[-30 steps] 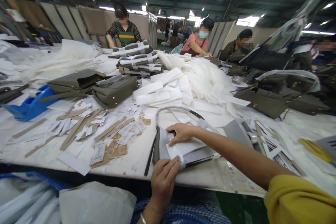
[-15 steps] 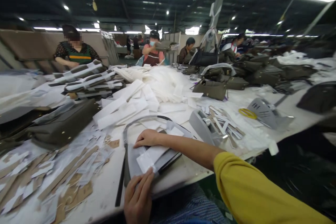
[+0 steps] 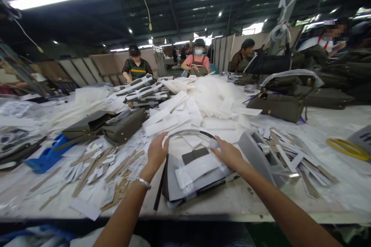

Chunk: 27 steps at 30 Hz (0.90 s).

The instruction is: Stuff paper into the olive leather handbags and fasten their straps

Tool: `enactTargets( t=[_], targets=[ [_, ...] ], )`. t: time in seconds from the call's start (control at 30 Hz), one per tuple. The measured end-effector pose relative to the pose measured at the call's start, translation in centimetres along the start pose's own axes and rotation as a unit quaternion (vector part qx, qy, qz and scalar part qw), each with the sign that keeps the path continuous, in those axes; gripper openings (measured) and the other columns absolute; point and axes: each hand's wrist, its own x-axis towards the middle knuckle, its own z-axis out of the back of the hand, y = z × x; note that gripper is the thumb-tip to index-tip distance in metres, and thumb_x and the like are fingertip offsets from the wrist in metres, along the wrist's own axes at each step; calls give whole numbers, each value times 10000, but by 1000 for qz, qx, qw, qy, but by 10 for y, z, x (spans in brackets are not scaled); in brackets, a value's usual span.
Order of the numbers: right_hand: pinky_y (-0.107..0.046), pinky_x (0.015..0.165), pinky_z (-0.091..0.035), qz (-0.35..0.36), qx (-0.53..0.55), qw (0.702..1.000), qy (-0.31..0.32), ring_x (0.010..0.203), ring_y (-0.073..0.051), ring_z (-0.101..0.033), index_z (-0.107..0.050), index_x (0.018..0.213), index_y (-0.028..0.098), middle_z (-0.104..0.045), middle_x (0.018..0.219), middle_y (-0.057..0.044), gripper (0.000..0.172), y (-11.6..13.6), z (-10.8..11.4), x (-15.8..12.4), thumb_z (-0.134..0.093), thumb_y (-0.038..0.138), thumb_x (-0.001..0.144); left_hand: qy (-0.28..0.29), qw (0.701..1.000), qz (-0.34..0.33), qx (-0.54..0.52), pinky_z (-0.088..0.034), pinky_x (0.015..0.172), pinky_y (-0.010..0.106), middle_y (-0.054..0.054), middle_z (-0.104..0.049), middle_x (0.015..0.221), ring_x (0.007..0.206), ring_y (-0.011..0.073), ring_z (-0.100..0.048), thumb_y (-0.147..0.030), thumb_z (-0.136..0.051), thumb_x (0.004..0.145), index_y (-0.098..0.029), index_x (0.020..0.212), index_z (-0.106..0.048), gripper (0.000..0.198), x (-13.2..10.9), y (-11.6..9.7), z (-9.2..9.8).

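Before me on the table lies a dark olive handbag [image 3: 195, 156], largely covered by pale grey sheeting. A white strip [image 3: 197, 170] runs across its front, with clear tape at its lower left part. The bag's curved handle [image 3: 193, 131] arches away from me. My left hand [image 3: 156, 152] is closed at the handle's left side, its fingertips partly hidden. My right hand [image 3: 227, 154] is closed at the handle's right side, where pale wrapping shows. Just right of that hand stands a grey tape dispenser [image 3: 255, 158].
Paper and card strips [image 3: 95, 166] litter the table [image 3: 237, 204] on the left, near a blue plastic tool [image 3: 49, 156]. White sheets [image 3: 179, 114] are heaped behind the bag. Olive bags [image 3: 275, 106] stand at the right, near a yellow ring [image 3: 348, 148]. Several co-workers sit beyond.
My left hand has moved up from the bag's near edge to the handle's left side. My right hand has left the bag's front for the handle's right side. The view has turned left.
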Motion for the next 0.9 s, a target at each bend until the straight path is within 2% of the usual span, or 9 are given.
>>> enactTargets(
  t=[0.07, 0.17, 0.27, 0.37, 0.5, 0.63, 0.7, 0.8, 0.9],
  targets=[
    [-434, 955, -465, 6, 2, 1000, -17, 1176, -337, -582, -397, 1465, 98, -616, 1277, -201, 644, 0, -4, -2, -489, 475, 951, 54, 998, -17, 18, -427, 1042, 433, 138, -613, 1316, 1223, 285, -551, -271, -485, 949, -160, 1347, -524, 415, 41, 5, -15],
    [-419, 1004, -444, 20, 34, 998, -51, 1219, -316, -553, -423, 1454, 111, -592, 1323, -178, 609, -3, -10, -6, -487, 448, 951, 148, 987, -45, 34, -478, 958, 425, 151, -671, 1195, 1117, 283, -612, -314, -573, 920, -160, 1270, -587, 383, 82, 10, -39],
    [-428, 1042, -428, 39, 59, 994, -77, 1232, -307, -540, -463, 1433, 134, -580, 1351, -141, 578, -10, -16, -8, -512, 421, 934, 233, 969, -75, 38, -506, 894, 416, 93, -692, 1051, 968, 215, -649, -386, -581, 926, -152, 1087, -648, 292, 106, 15, -54],
    [-431, 1058, -425, 50, 75, 991, -96, 1229, -302, -542, -515, 1396, 149, -592, 1341, -126, 550, -15, -20, -8, -539, 407, 910, 299, 949, -99, 28, -521, 811, 378, 33, -670, 884, 821, 168, -638, -446, -546, 941, -138, 925, -648, 326, 123, 14, -60],
    [-419, 1060, -433, 52, 100, 988, -104, 1224, -284, -546, -529, 1385, 173, -604, 1332, -104, 543, -15, -21, -7, -552, 404, 895, 366, 922, -123, -4, -469, 685, 303, -3, -628, 714, 666, 142, -580, -483, -537, 923, -141, 802, -651, 380, 140, -7, -71],
    [-425, 1067, -431, 63, 105, 986, -113, 1216, -284, -550, -565, 1348, 182, -618, 1316, -94, 511, -14, -19, -7, -553, 409, 890, 389, 913, -120, -29, -372, 622, 275, 5, -613, 615, 608, 143, -515, -516, -605, 827, -158, 671, -659, 394, 149, -35, -85],
    [-428, 1070, -430, 66, 102, 986, -118, 1207, -284, -555, -584, 1323, 185, -625, 1303, -95, 481, -13, -20, -7, -542, 399, 895, 381, 918, -101, -35, -361, 627, 280, 19, -621, 611, 625, 160, -518, -558, -590, 812, -166, 640, -651, 433, 150, -40, -85],
    [-433, 1071, -432, 61, 98, 986, -120, 1202, -279, -559, -596, 1303, 191, -630, 1293, -95, 446, -14, -22, -10, -516, 387, 910, 345, 936, -49, -38, -374, 658, 290, 49, -648, 677, 691, 194, -548, -617, -485, 850, -177, 667, -642, 502, 144, -30, -73],
    [-430, 1075, -428, 60, 88, 987, -124, 1214, -273, -556, -604, 1290, 181, -629, 1293, -104, 420, -15, -19, -12, -498, 351, 921, 298, 954, 18, -31, -381, 671, 300, 64, -629, 684, 727, 217, -557, -643, -434, 855, -184, 662, -607, 528, 126, -5, -55]
  ],
)
